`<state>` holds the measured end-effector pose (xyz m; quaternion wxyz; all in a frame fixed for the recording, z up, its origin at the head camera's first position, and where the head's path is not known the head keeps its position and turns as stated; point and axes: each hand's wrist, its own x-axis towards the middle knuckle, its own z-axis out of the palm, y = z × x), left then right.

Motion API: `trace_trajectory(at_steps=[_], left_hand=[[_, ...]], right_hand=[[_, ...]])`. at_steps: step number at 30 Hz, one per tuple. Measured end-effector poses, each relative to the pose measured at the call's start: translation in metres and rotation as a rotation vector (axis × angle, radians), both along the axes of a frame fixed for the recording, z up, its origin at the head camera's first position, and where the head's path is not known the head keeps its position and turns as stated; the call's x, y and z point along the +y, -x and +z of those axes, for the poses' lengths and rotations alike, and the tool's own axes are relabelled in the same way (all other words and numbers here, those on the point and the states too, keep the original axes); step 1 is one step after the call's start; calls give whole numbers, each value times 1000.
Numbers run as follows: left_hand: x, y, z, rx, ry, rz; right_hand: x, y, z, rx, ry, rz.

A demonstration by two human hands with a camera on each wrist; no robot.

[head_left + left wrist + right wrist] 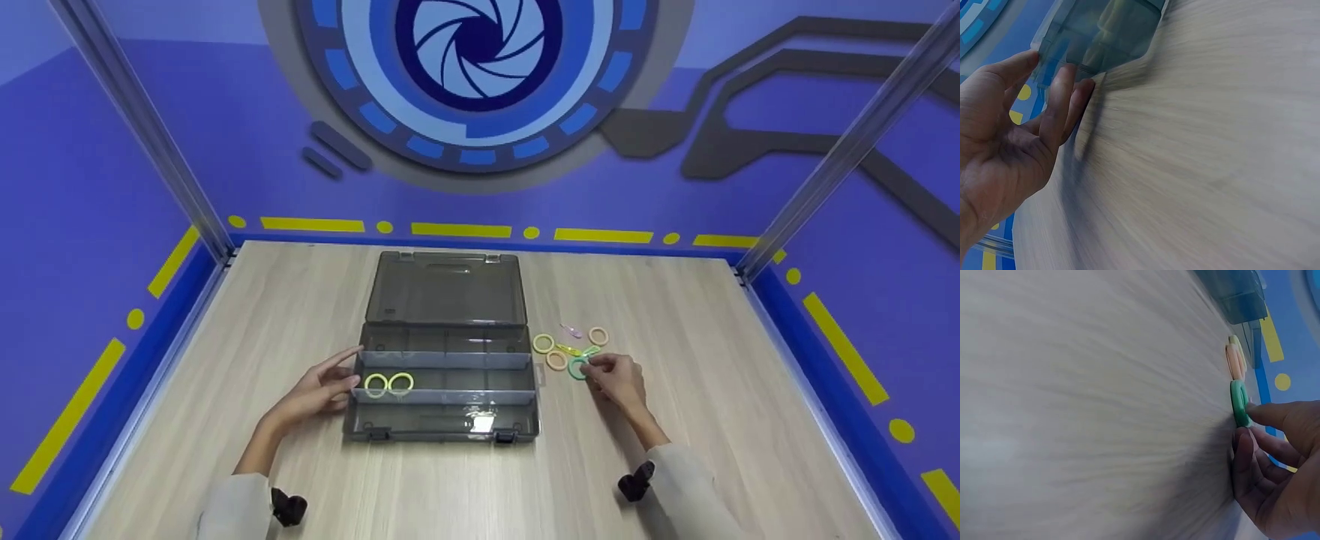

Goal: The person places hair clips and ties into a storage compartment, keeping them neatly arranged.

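A grey see-through plastic case (442,435) lies on the table with its lid laid back. Two clear dividers split it into three rows, and two pale yellow rings (401,384) lie at the left end of the middle row. My left hand (319,388) touches the case's left side with fingers only slightly bent, tips at the wall (1053,62). Right of the case, my right hand (619,379) pinches the edge of a green ring (1238,402) between thumb and finger, low at the tabletop.
Around the green ring lie peach rings (556,361), a yellow ring (544,344), a lilac clip-like piece (572,331), and small yellow (568,349) and green (591,351) pieces. Blue printed walls (480,202) with metal corner posts (150,127) bound the table.
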<state>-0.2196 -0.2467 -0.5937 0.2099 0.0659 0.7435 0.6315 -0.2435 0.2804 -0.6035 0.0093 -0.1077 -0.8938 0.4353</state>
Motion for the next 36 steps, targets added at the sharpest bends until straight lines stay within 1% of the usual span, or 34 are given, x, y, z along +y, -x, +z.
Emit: trace_trajectory(at_steps=[5, 9, 15, 18, 22, 26, 29, 34, 36], left_hand=[[0, 2, -3, 4, -43, -29], [-1, 3, -4, 11, -42, -27], [-1, 4, -4, -4, -45, -14], [-2, 4, -3, -4, -46, -7], [-3, 2, -2, -1, -45, -11], [-3, 2, -1, 12, 19, 0], [-2, 1, 0, 2, 48, 18], [-1, 1, 1, -20, 27, 27], [-2, 0, 0, -13, 30, 19]], right_hand=[[0, -1, -2, 11, -33, -18], [1, -1, -3, 22, -33, -5], [6, -1, 0, 25, 4, 25], [7, -2, 3, 17, 50, 42], [7, -4, 5, -7, 127, 37], [6, -5, 8, -19, 208, 12], [6, -5, 10, -29, 287, -1], [4, -8, 17, -59, 433, 19], [2, -9, 19, -71, 458, 32]])
